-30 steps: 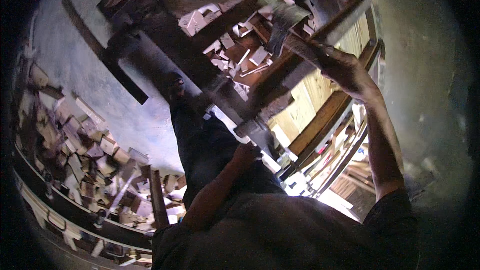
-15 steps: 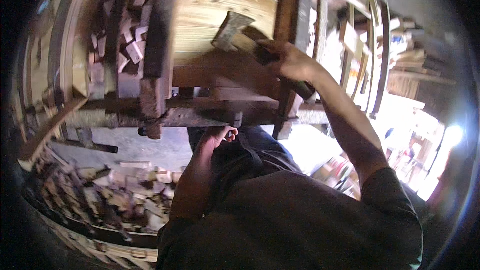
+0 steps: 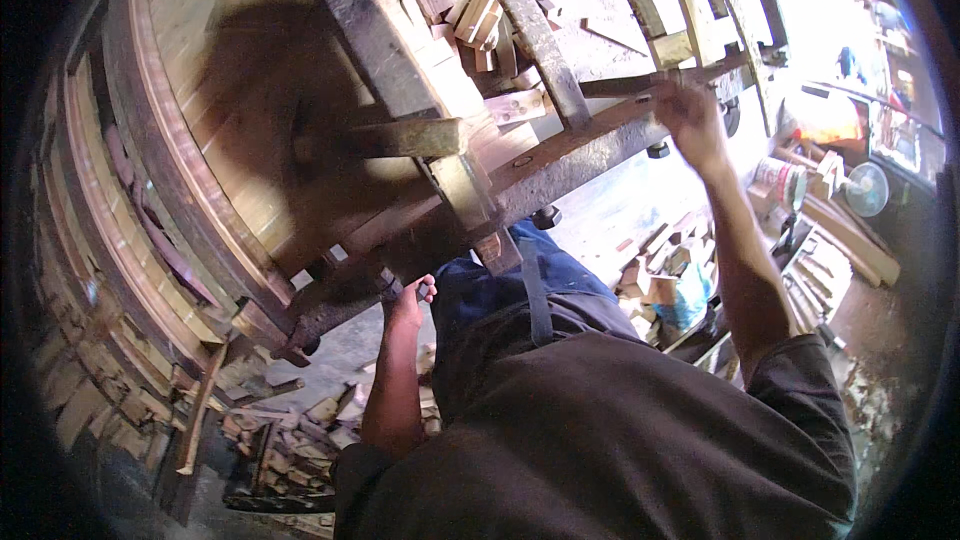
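My left hand [image 3: 408,302] is below the dark rail at the front of the clamp rack, fingers curled round the small dark handle [image 3: 423,292] of a clamp screw [image 3: 388,285]. Out to the right, above the far part of the rail, is my right hand [image 3: 692,120]. Motion blurs it, but it looks closed round a long dark bar-like tool [image 3: 620,86], whose kind I cannot make out. Pale glued boards [image 3: 190,30] lie between the clamp bars at left, partly under a deep shadow. A short wooden block [image 3: 410,138] juts across beside the nearest bar.
Long dark clamp bars [image 3: 365,25] slope away from the rail [image 3: 590,155]. Loose wood offcuts [image 3: 480,15] are heaped between them. More offcuts lie on the floor [image 3: 300,450] and at right, by a blue plastic bag [image 3: 685,295] and a small fan [image 3: 866,188].
The view has swung round. My right hand has gone from above the boards, where it gripped a hammer-like tool, out to the right. My left hand stays at a screw under the rail.
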### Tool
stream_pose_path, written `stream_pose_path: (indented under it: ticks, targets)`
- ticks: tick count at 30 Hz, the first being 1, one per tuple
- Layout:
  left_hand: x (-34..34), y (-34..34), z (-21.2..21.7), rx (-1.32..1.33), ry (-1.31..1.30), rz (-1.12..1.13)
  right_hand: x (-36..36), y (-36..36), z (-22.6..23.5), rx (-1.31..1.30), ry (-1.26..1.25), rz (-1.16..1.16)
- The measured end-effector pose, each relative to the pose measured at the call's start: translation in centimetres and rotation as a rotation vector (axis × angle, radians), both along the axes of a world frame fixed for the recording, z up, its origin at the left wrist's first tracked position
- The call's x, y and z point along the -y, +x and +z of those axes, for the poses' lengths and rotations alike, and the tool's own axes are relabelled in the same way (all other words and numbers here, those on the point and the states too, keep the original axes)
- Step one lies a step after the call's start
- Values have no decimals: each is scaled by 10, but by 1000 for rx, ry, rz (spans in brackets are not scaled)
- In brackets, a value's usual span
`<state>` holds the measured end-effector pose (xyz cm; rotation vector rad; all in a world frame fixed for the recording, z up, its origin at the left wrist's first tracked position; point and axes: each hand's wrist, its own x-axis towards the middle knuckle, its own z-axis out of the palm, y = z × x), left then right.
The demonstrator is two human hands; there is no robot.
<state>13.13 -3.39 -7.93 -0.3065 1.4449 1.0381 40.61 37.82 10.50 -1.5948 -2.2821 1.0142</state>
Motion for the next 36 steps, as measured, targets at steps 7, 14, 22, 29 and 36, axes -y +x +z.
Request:
stream_pose_path:
  ticks: [7,14,22,29,36]
  targets:
    - [8,-10,-4,18,128,-88,195,38,-74,-116,-551,-435]
    - [4,-14,-18,105,-126,-66,243,-25,-122,-147,-348,-539]
    - [2,-10,-11,-21,-151,-130,227,-49,-129,-1130,-1202,-1549]
    - [-2,-22,84,-302,-85,-607,243,-41,-156,-1311,-812,-1246]
    - [29,-29,124,-329,57,-715,243,-25,-173,-1399,-1017,-1174]
